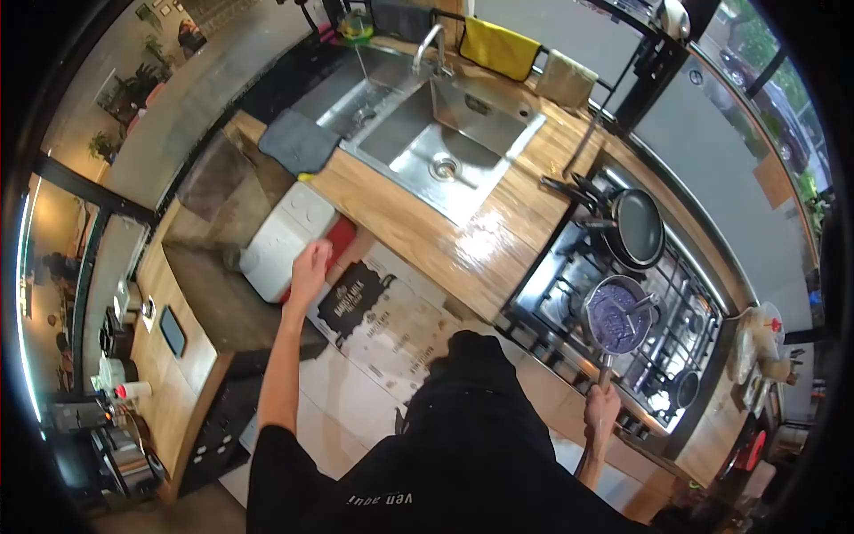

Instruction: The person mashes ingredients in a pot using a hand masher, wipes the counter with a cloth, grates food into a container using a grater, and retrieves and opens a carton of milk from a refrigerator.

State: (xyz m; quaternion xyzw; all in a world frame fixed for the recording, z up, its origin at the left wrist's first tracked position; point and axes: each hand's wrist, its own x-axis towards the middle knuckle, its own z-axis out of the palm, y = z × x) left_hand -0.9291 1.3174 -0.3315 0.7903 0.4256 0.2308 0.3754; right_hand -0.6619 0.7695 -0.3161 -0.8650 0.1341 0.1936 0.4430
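Observation:
My right hand (602,407) is wrapped round the handle of a saucepan (608,345), which is over the near side of the gas stove. Purple stuff coats the inside of the pan, and a grey utensil (642,305) leans in it. On the other side, my left hand (310,265) is closed at the edge of a white-lidded red box (289,233). What its fingers grip, if anything, is hidden.
Black frying pans (640,230) sit on the stove (663,343). A double sink (445,147) with a tap (431,44) is set in the wooden counter (485,236). A printed mat (382,316) covers the floor. A phone (173,331) lies on the left counter.

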